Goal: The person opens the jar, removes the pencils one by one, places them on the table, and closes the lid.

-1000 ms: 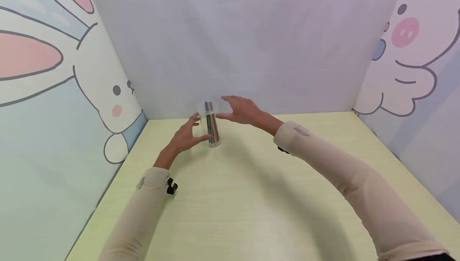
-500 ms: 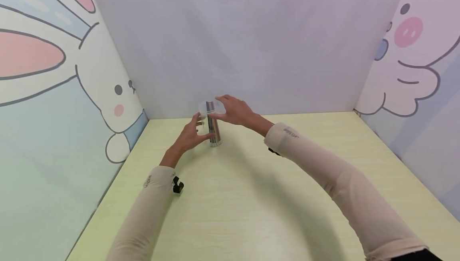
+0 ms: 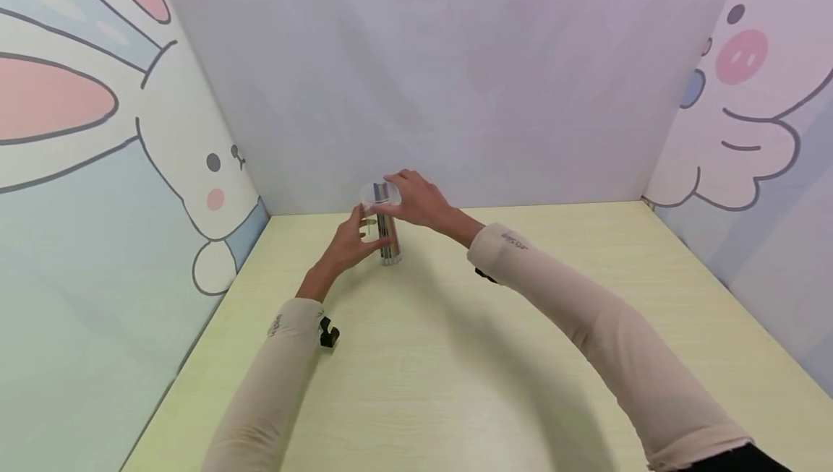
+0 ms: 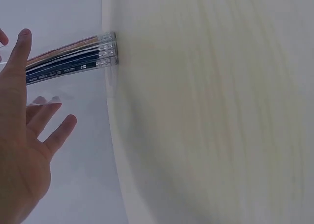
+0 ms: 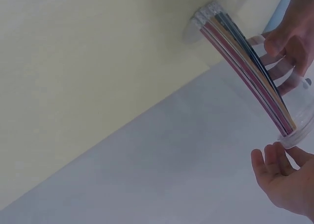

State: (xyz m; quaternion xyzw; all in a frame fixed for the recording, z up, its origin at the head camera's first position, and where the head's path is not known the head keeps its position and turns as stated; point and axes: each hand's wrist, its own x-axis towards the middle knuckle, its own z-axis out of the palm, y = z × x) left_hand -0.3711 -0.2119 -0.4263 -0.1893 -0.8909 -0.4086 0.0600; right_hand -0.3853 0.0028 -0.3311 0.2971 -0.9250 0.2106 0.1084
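A tall clear cup (image 3: 369, 194) stands upright near the back edge of the table. Several slim pencils (image 5: 250, 77) are in it, in pink, orange and dark colours. My left hand (image 3: 345, 244) holds the cup's side, thumb in front and fingers behind. In the left wrist view its fingers spread either side of the pencils (image 4: 68, 60), whose clear ends sit at the cup's base. My right hand (image 3: 421, 199) has thumb and fingers round the cup's top rim. The right wrist view has its fingertips (image 5: 279, 149) right at that rim; the thumb is hidden there.
The pale wood table (image 3: 403, 371) runs back to a grey-white wall (image 3: 455, 82) just behind the cup. Side walls carry a rabbit drawing (image 3: 189, 161) at left and a pig drawing (image 3: 748, 103) at right.
My right hand has moved left onto the cup's rim. My left hand has shifted slightly right and closed in on the cup's side. The cup stays standing in place.
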